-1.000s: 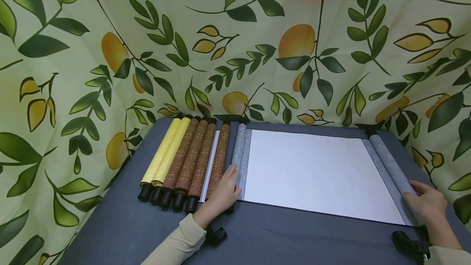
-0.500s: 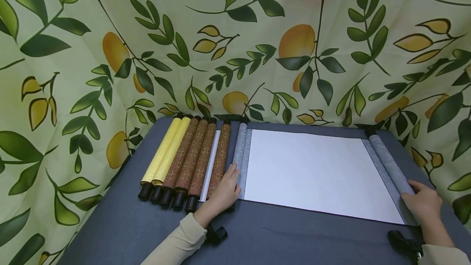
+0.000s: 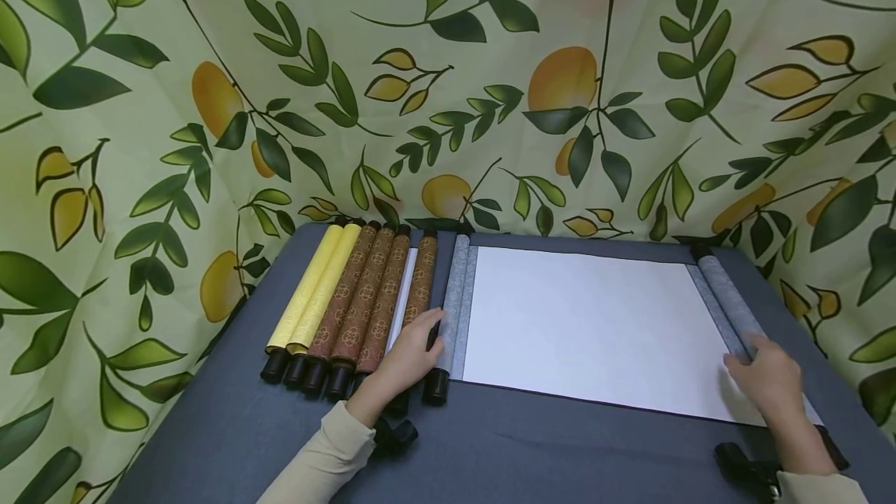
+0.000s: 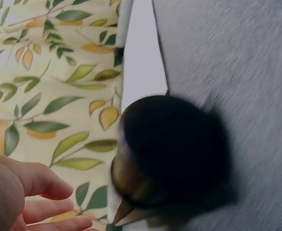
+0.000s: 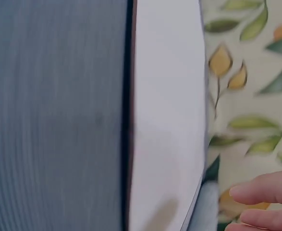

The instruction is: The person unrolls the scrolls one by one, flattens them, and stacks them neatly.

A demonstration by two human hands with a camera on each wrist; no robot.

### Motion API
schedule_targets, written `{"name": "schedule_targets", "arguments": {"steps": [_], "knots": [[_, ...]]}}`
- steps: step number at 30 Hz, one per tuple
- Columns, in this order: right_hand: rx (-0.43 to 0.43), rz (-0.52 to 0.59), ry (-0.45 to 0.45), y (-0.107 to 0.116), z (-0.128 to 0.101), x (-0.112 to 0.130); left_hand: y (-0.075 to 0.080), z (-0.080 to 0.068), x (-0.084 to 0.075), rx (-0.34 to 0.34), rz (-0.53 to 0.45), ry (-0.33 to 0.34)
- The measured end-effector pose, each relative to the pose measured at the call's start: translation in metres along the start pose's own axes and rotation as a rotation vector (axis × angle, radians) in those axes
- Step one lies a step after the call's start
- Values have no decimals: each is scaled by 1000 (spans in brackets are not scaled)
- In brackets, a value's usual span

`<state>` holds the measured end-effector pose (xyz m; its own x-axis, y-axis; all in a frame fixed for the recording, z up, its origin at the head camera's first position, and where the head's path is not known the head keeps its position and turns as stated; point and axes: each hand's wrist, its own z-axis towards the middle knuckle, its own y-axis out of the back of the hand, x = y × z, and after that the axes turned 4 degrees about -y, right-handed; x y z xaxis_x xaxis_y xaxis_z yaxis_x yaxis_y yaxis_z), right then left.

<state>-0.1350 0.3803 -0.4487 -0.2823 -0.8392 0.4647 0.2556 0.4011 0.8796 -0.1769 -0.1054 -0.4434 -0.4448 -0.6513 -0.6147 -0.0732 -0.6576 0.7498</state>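
An unrolled hanging scroll [image 3: 588, 325] lies flat, its white sheet spread between a left grey roller [image 3: 456, 286] and a right grey roller [image 3: 728, 290]. My left hand [image 3: 406, 360] is just left of the left roller, over the lower end of the nearest brown rolled scroll [image 3: 420, 274]. In the left wrist view its fingers are loose and grip nothing; a blurred black knob [image 4: 179, 149] is close by. My right hand [image 3: 770, 379] hovers over the right roller's lower part. Loosely bent fingers show in the right wrist view, apart from the sheet [image 5: 167, 106]; contact with the roller cannot be told.
Left of the open scroll, several brown rolled scrolls [image 3: 364, 286] and two yellow ones [image 3: 308, 290] lie side by side with black knobs. A dark blue-grey cloth [image 3: 560, 457] covers the table. Leaf-and-fruit patterned fabric [image 3: 490, 61] hangs behind and around.
My left hand has come off the left roller and shifted left, uncovering its black knob. My right hand has let go of the right roller's outer side and moved left over it.
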Motion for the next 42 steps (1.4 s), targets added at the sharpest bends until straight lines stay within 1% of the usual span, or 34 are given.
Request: {"name": "schedule_targets", "arguments": {"steps": [2, 4, 9, 13, 17, 21, 28, 34, 39, 42], "knots": [[-17, 13, 71, -6, -4, 13, 5, 1, 3, -32, 4, 9], [-1, 24, 131, -11, -8, 28, 10, 1, 6, -69, 9, 18], [82, 87, 201, -25, -22, 72, 22, 0, 13, -144, 40, 79], [133, 162, 238, -35, -32, 108, 30, -2, 15, -167, 53, 153], [195, 248, 294, -48, -43, 144, 36, -5, 19, -172, 62, 222], [290, 345, 353, -63, -56, 178, 41, -7, 23, -170, 74, 262], [426, 479, 454, -89, -81, 231, 46, -10, 30, -168, 120, 262], [545, 590, 537, -108, -99, 270, 47, -11, 34, -160, 125, 280], [651, 645, 545, -125, -108, 299, 48, -12, 35, -155, 141, 283], [681, 632, 509, -133, -110, 314, 49, -11, 35, -137, 145, 282]]}}
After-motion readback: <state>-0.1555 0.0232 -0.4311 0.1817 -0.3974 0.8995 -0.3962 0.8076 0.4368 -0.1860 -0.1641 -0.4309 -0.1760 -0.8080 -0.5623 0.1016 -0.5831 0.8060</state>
